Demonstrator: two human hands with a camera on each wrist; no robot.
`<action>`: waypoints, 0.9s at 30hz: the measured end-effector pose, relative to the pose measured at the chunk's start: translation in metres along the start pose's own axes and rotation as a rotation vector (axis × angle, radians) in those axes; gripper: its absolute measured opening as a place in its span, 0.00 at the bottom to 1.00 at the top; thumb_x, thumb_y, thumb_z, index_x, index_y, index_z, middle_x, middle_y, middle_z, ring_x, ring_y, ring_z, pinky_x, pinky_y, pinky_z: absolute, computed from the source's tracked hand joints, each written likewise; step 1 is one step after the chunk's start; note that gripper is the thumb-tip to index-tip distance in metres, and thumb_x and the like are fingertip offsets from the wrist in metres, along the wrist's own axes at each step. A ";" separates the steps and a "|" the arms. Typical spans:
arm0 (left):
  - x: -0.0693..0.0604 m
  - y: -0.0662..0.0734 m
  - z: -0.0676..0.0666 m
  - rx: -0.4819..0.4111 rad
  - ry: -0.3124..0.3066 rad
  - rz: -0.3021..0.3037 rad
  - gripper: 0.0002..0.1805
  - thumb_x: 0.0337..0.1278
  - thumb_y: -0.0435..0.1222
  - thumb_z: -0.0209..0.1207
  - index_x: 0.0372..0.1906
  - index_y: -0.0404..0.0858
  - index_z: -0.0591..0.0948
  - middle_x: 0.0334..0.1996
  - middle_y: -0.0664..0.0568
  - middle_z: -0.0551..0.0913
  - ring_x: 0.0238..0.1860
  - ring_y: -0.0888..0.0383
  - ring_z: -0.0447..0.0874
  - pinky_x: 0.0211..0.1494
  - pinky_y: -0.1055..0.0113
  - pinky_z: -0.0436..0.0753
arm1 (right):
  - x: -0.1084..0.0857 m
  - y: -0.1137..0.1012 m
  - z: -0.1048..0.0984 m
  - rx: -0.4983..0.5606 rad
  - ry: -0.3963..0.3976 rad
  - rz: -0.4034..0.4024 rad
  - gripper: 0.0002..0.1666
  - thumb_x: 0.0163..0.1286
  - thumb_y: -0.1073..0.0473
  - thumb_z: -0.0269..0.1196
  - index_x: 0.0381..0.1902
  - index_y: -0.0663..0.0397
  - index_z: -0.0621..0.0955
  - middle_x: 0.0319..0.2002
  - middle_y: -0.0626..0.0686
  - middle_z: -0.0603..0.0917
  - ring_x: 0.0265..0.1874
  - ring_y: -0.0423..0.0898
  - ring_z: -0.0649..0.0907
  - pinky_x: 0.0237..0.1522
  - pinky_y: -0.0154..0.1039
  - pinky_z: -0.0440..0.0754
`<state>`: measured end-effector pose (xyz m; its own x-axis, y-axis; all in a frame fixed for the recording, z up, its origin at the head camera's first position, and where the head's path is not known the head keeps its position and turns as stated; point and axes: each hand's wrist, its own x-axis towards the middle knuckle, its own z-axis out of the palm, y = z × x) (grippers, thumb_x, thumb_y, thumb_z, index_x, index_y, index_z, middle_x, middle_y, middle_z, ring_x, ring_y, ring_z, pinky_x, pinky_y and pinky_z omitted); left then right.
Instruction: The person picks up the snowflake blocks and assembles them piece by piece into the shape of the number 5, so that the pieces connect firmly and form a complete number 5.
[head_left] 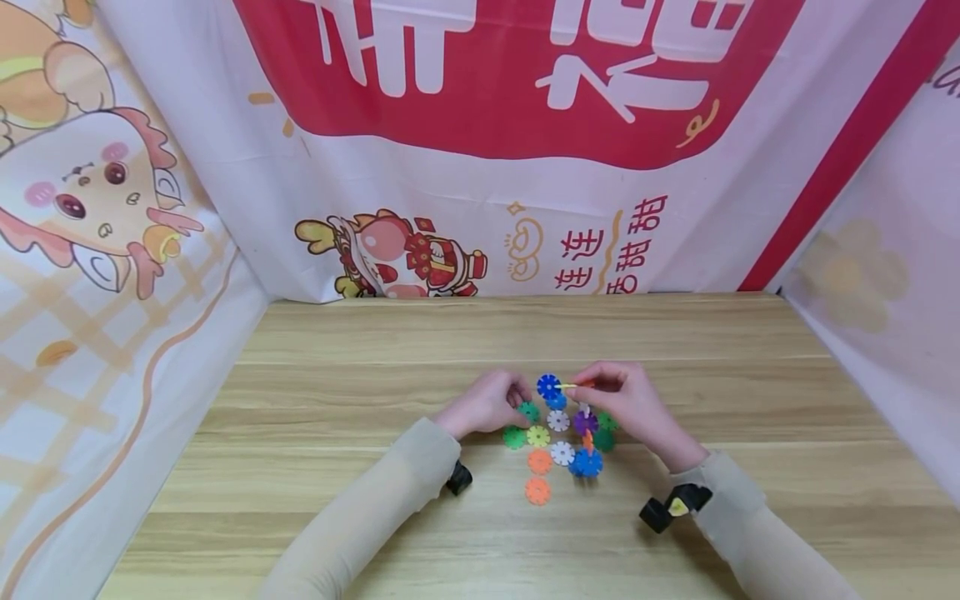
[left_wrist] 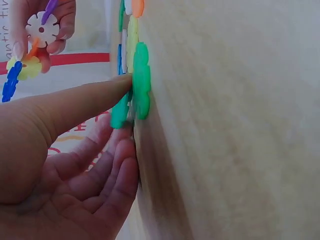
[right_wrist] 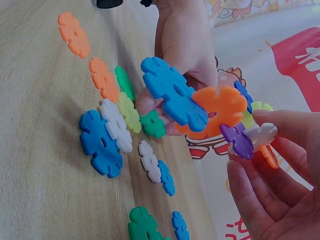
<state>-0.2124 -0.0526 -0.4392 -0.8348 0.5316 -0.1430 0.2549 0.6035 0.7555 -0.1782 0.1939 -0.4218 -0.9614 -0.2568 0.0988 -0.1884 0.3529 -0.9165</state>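
— At your left fingertips, what sits there?

— A dark green disc [head_left: 529,411]. Your left hand [head_left: 491,400] is drawn in close, thumb on one side and bent fingers on the other, pinching its edge, probably to steady it. A bright green disc [head_left: 514,437] lies just nearer you than those fingertips.

— And between your two hands?

— Just right of your left fingers, a yellow disc [head_left: 537,436], with an upper orange disc [head_left: 539,462] and a lower orange disc [head_left: 537,491] running toward you. Next come a far white disc [head_left: 558,421], a near white disc [head_left: 562,453] and a light blue disc [head_left: 556,402]. They lie spread out, perhaps so your fingers can reach each one.

— What do your right fingers have?

— Your right hand [head_left: 622,400] pinches a string of linked discs [right_wrist: 225,102], thumb and fingers nearly together; exactly which piece takes the grip is hard to tell. It's held up off the table, presumably to keep the joints clear. A dark blue piece [head_left: 548,387] pokes out left of the fingertips. Nearer you than those fingers, a pair of green discs [head_left: 603,440] rests.

— Any containers?

— None shows; the loose discs lie straight on the wooden table [head_left: 337,358].
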 end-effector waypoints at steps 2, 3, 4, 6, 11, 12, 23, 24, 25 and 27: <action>-0.001 -0.001 -0.001 -0.031 0.003 0.001 0.15 0.50 0.28 0.75 0.42 0.38 0.82 0.35 0.52 0.84 0.36 0.59 0.81 0.42 0.66 0.82 | 0.000 0.001 0.000 -0.003 0.001 0.002 0.12 0.66 0.51 0.73 0.41 0.51 0.89 0.37 0.50 0.88 0.33 0.54 0.84 0.34 0.38 0.84; -0.002 -0.002 -0.001 -0.045 0.006 0.000 0.15 0.50 0.27 0.75 0.42 0.38 0.83 0.34 0.53 0.84 0.35 0.59 0.82 0.41 0.66 0.82 | 0.000 0.001 0.000 -0.005 0.002 0.003 0.12 0.66 0.51 0.73 0.41 0.52 0.89 0.37 0.50 0.88 0.33 0.54 0.84 0.35 0.38 0.84; -0.002 -0.002 -0.001 -0.058 0.010 0.003 0.14 0.51 0.27 0.74 0.41 0.39 0.83 0.33 0.53 0.85 0.35 0.59 0.82 0.41 0.66 0.83 | 0.000 0.001 0.000 -0.008 0.003 0.002 0.12 0.66 0.51 0.73 0.41 0.52 0.89 0.37 0.50 0.88 0.33 0.53 0.84 0.35 0.38 0.84; -0.004 -0.003 -0.002 -0.081 0.020 0.007 0.13 0.51 0.26 0.74 0.40 0.39 0.83 0.32 0.55 0.85 0.34 0.60 0.83 0.40 0.66 0.83 | 0.000 0.002 0.000 -0.010 0.004 -0.002 0.12 0.67 0.52 0.73 0.41 0.53 0.88 0.37 0.51 0.88 0.33 0.53 0.84 0.35 0.38 0.84; -0.008 -0.003 -0.004 -0.097 0.053 0.017 0.11 0.52 0.26 0.74 0.38 0.39 0.84 0.30 0.58 0.86 0.34 0.62 0.84 0.40 0.67 0.83 | 0.000 0.001 0.000 -0.003 0.006 -0.003 0.11 0.67 0.53 0.73 0.41 0.54 0.89 0.38 0.52 0.88 0.33 0.53 0.84 0.35 0.37 0.84; -0.009 -0.003 -0.005 -0.098 0.061 0.023 0.10 0.52 0.27 0.74 0.37 0.39 0.84 0.30 0.57 0.86 0.34 0.62 0.84 0.40 0.67 0.83 | 0.000 0.000 0.000 -0.001 0.004 -0.003 0.11 0.67 0.54 0.73 0.42 0.55 0.88 0.38 0.53 0.88 0.34 0.54 0.84 0.35 0.37 0.83; -0.015 -0.005 -0.005 -0.135 0.139 0.093 0.08 0.52 0.27 0.74 0.35 0.38 0.85 0.30 0.58 0.85 0.33 0.62 0.84 0.42 0.68 0.84 | 0.000 -0.001 0.000 -0.021 -0.005 0.019 0.08 0.68 0.63 0.71 0.43 0.62 0.87 0.38 0.56 0.88 0.33 0.54 0.83 0.34 0.36 0.83; -0.016 -0.005 -0.005 -0.143 0.148 0.096 0.08 0.52 0.27 0.74 0.35 0.37 0.85 0.30 0.58 0.85 0.33 0.62 0.84 0.42 0.67 0.84 | 0.001 0.000 0.000 -0.020 -0.005 0.020 0.08 0.68 0.62 0.71 0.43 0.62 0.87 0.38 0.56 0.88 0.33 0.53 0.83 0.34 0.36 0.83; -0.017 -0.005 -0.004 -0.152 0.155 0.100 0.08 0.52 0.28 0.74 0.35 0.37 0.85 0.30 0.58 0.85 0.33 0.61 0.85 0.42 0.67 0.84 | 0.001 0.000 0.000 -0.016 -0.005 0.020 0.09 0.68 0.61 0.71 0.43 0.61 0.87 0.38 0.55 0.88 0.33 0.53 0.83 0.34 0.35 0.83; -0.019 -0.004 -0.004 -0.167 0.171 0.106 0.08 0.52 0.28 0.74 0.34 0.38 0.85 0.30 0.58 0.85 0.33 0.61 0.85 0.42 0.67 0.84 | 0.000 0.000 -0.001 -0.006 -0.005 0.017 0.10 0.68 0.59 0.72 0.43 0.58 0.88 0.38 0.54 0.88 0.33 0.52 0.83 0.34 0.35 0.83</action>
<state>-0.1999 -0.0675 -0.4372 -0.8817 0.4700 0.0414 0.2726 0.4360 0.8577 -0.1782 0.1945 -0.4211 -0.9633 -0.2556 0.0815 -0.1737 0.3627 -0.9156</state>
